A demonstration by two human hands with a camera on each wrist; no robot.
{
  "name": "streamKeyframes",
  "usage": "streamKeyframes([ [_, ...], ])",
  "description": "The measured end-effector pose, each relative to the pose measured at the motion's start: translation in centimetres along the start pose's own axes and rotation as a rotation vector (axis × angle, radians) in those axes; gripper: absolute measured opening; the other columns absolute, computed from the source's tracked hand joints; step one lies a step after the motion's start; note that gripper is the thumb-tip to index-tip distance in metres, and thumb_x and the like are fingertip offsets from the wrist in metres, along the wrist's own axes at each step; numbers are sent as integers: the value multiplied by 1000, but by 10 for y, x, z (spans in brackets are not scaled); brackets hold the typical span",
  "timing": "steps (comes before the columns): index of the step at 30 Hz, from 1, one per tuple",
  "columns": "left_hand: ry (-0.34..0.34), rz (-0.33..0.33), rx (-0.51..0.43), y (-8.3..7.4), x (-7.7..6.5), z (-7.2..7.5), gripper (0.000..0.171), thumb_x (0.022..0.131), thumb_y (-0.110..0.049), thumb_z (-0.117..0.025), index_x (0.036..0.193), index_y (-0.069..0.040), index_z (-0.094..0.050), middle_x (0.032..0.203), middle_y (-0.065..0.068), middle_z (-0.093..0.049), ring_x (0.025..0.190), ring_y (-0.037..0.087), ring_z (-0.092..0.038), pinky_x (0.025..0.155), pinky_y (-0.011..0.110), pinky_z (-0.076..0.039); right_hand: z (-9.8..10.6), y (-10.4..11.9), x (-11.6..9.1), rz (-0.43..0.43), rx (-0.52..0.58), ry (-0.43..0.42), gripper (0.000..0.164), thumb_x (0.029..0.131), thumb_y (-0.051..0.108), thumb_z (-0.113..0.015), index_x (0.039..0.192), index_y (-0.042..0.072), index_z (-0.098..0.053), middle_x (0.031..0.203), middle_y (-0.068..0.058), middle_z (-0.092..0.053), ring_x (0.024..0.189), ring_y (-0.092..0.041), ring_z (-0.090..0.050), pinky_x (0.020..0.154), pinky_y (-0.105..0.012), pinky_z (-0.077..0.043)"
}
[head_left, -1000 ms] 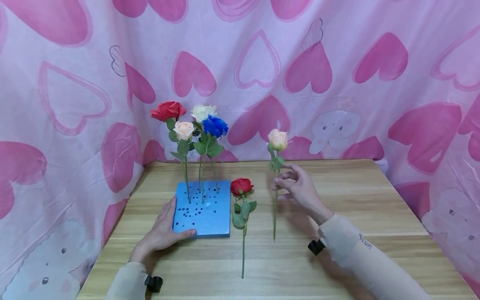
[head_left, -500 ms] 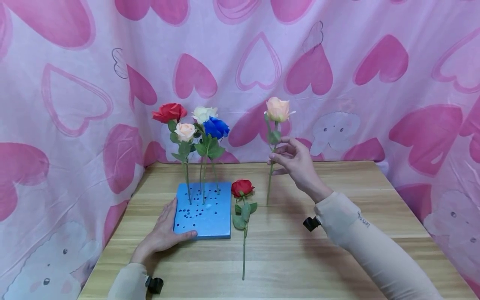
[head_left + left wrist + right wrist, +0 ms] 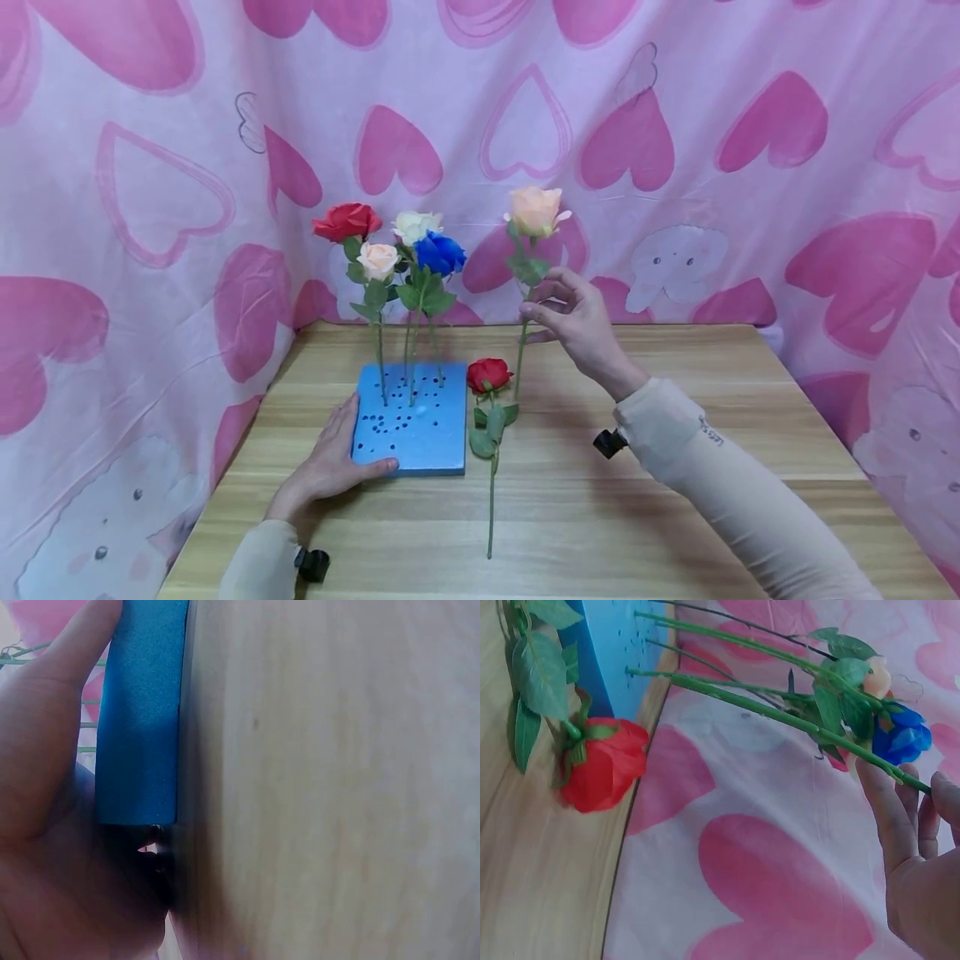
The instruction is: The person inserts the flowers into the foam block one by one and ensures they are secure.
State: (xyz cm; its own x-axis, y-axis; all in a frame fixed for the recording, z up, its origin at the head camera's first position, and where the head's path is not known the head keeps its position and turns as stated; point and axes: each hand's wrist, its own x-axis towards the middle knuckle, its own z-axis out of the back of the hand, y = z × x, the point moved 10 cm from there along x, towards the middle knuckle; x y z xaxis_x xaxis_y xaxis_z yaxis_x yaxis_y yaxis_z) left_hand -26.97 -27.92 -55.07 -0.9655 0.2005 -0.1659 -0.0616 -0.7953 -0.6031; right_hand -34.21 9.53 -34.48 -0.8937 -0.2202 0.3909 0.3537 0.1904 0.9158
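Note:
My right hand (image 3: 573,321) pinches the green stem of a peach rose (image 3: 536,212) between thumb and fingers, holding it upright above the table. In the right wrist view, its stem slants across in front of the standing flowers. My left hand (image 3: 333,454) rests against a blue foam block (image 3: 442,450) full of small holes, with fingers along the left side and the thumb at the front edge. Standing in the block are a red rose (image 3: 347,222), a smaller peach rose (image 3: 378,261), a white rose (image 3: 415,227) and a blue rose (image 3: 440,253).
Another red rose (image 3: 490,375) lies on the wooden table (image 3: 675,517) just right of the block, its stem toward the front. Behind the table hangs a pink curtain (image 3: 517,50) printed with hearts.
My right hand has lifted the peach rose and carried it left, closer to the block. The left hand has stayed at the block.

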Motion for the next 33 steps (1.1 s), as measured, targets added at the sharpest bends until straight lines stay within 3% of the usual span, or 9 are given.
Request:
streamKeyframes([
  [10, -16, -29, 0, 0, -2, 2, 140, 91, -67, -84, 178, -3, 7, 185, 27, 2, 169, 55, 2, 134, 75, -6, -42, -22, 2, -13, -25, 61, 27, 104, -1, -77, 127, 8, -68, 109, -19, -72, 99, -39, -83, 79, -58, -70],
  [19, -12, -12, -15, -1, -1, 2, 142, 89, -69, -84, 178, -5, 7, 186, 24, 3, 170, 53, 3, 134, 74, -7, -71, -45, 5, -57, -15, 45, 41, 104, -3, -76, 141, 12, -69, 111, -20, -73, 107, -57, -76, 80, -62, -69],
  [27, -13, -10, -14, 0, 2, 0, 143, 89, -70, -85, 178, -7, 8, 187, 23, 2, 170, 53, 3, 134, 74, -8, -87, -62, 9, -97, -8, 46, 35, 103, -6, -75, 136, 4, -66, 112, -20, -74, 107, -59, -76, 87, -71, -64],
  [33, -9, 2, -15, 3, 2, 1, 143, 89, -70, -84, 178, -8, 8, 187, 23, 2, 170, 53, 4, 134, 74, -6, -95, -72, 12, -112, 22, 48, 36, 102, -4, -78, 136, 2, -70, 115, -24, -75, 101, -48, -81, 83, -60, -69],
])
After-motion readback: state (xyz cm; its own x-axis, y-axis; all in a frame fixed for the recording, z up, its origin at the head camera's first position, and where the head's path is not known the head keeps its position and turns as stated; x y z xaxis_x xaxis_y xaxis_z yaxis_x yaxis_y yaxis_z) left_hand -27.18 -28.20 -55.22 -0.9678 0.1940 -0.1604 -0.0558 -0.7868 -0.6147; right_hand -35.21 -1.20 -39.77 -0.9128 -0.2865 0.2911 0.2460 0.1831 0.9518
